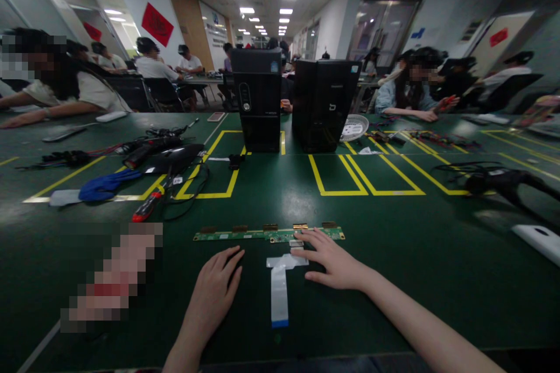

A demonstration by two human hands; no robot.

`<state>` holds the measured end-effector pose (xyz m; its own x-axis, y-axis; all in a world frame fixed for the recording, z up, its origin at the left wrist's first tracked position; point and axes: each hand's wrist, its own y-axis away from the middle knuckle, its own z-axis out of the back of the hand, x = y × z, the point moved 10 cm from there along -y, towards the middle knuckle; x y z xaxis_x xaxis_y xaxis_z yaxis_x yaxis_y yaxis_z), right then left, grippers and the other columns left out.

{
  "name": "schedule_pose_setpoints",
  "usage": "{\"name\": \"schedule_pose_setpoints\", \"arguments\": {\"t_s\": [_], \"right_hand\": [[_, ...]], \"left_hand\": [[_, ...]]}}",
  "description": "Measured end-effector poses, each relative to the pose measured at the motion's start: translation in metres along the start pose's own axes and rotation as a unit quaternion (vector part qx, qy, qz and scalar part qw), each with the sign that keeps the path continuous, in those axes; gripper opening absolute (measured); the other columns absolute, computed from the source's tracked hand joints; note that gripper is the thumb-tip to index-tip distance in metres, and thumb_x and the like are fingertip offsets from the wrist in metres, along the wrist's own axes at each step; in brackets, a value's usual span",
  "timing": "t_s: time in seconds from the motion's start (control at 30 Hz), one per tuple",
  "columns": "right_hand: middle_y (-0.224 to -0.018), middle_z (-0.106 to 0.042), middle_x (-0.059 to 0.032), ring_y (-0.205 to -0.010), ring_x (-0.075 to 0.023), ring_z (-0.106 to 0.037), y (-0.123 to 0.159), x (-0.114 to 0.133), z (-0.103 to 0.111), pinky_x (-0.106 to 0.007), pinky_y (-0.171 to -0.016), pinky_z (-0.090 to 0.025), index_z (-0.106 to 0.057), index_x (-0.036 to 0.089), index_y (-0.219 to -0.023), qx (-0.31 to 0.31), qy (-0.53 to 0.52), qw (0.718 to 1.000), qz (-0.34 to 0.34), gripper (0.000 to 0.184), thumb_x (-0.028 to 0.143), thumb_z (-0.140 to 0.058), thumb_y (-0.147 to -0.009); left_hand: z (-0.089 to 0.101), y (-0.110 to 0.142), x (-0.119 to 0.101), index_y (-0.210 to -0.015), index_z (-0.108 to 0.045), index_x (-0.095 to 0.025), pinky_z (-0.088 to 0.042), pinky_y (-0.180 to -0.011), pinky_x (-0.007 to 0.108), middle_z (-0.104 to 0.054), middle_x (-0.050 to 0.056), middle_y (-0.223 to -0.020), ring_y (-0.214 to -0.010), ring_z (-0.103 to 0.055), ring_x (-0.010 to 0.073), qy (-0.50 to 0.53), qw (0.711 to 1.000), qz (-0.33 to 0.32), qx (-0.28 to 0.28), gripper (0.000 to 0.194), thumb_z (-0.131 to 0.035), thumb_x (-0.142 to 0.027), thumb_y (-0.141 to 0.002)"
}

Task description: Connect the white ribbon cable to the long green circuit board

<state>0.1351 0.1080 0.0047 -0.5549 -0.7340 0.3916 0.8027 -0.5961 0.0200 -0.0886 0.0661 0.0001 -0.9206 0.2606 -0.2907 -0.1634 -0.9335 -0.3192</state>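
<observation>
Slim green circuit board (231, 236) laid flat on the dark green desk (350, 326), ahead of both hands; long axis set crosswise, left to right. Right hand (335, 262) is the nearer: the board's right half is reached from the near side, index fingertip on or just over it. Fingers spread, thumb held apart; no pinch seen. Whether any pressure is applied cannot be told.

Far edge of board lined with copper-brown flexible tabs (300, 226), glossy, short, evenly spaced. From below the board, a flat ribbon cable (279, 294) is run toward the body: whitish, smooth, folded at the top into a rough T, tipped in blue. Its upper right end is partly covered by the right hand's fingers; join to the board not made out.

Left hand (214, 291) rested left of the cable, short of the board, fingers loosely parted, nothing seen held.

Farther out: red-and-black screwdriver (147, 205) and crumpled blue cloth (107, 185) at left; boxy black computer towers (261, 99) stood upright beyond, near matte yellow tape (345, 193) marked out in rectangles.
</observation>
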Motion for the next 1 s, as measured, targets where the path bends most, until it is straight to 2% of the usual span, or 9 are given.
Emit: {"name": "schedule_pose_setpoints", "arguments": {"t_s": [0.27,0.47,0.6,0.73,0.9,1.0], "right_hand": [[-0.159,-0.018,-0.0028,-0.145,-0.0285,-0.013,0.019,0.003,0.000,-0.057,-0.116,-0.008,-0.033,0.037,-0.148,0.027,-0.011,0.999,-0.021,0.064,0.061,-0.045,-0.090],[-0.158,-0.021,-0.0018,-0.144,-0.0293,-0.019,0.060,-0.015,0.000,-0.059,-0.115,-0.012,-0.032,0.039,-0.147,0.003,0.014,0.997,-0.072,0.061,0.058,-0.045,-0.091],[-0.157,-0.024,-0.0028,-0.143,-0.0291,-0.022,0.104,-0.047,-0.003,-0.060,-0.114,-0.019,-0.030,0.039,-0.148,-0.027,0.066,0.990,-0.124,0.061,0.056,-0.045,-0.092],[-0.153,-0.033,-0.0045,-0.140,-0.0293,-0.030,0.153,-0.088,0.005,-0.059,-0.112,-0.025,-0.038,0.037,-0.145,-0.081,0.115,0.970,-0.198,0.058,0.057,-0.044,-0.091],[-0.145,-0.044,-0.0106,-0.130,-0.0308,-0.045,0.215,-0.145,0.021,-0.053,-0.104,-0.040,-0.052,0.028,-0.138,-0.155,0.161,0.926,-0.304,0.064,0.065,-0.035,-0.089],[-0.140,-0.049,-0.0144,-0.126,-0.0324,-0.049,0.246,-0.173,0.023,-0.052,-0.100,-0.044,-0.055,0.023,-0.135,-0.179,0.191,0.889,-0.375,0.071,0.068,-0.028,-0.087]], "left_hand": [[-0.004,0.001,0.003,-0.126,-0.059,-0.022,-0.045,-0.100,0.048,-0.060,0.008,-0.129,-0.118,-0.055,0.0250,0.001,1.000,0.002,0.004,0.036,-0.041,-0.027,-0.095],[-0.005,0.002,0.004,-0.127,-0.059,-0.021,-0.044,-0.101,0.048,-0.059,0.008,-0.130,-0.119,-0.054,0.0255,-0.004,1.000,0.008,0.003,0.037,-0.042,-0.028,-0.095],[-0.005,0.003,0.004,-0.128,-0.058,-0.023,-0.044,-0.102,0.047,-0.058,0.007,-0.131,-0.120,-0.054,0.0252,-0.005,1.000,0.010,0.006,0.037,-0.042,-0.027,-0.095],[-0.005,0.004,0.004,-0.129,-0.057,-0.022,-0.044,-0.102,0.047,-0.058,0.007,-0.131,-0.121,-0.053,0.0249,-0.006,1.000,0.013,0.010,0.037,-0.042,-0.028,-0.096],[-0.003,0.002,0.002,-0.129,-0.058,-0.021,-0.044,-0.102,0.048,-0.059,0.008,-0.130,-0.119,-0.054,0.0256,-0.006,1.000,0.013,0.012,0.038,-0.042,-0.028,-0.095],[-0.002,0.002,0.002,-0.128,-0.059,-0.022,-0.045,-0.102,0.047,-0.060,0.008,-0.129,-0.118,-0.055,0.0253,-0.004,1.000,0.010,0.006,0.037,-0.042,-0.028,-0.095]]}}
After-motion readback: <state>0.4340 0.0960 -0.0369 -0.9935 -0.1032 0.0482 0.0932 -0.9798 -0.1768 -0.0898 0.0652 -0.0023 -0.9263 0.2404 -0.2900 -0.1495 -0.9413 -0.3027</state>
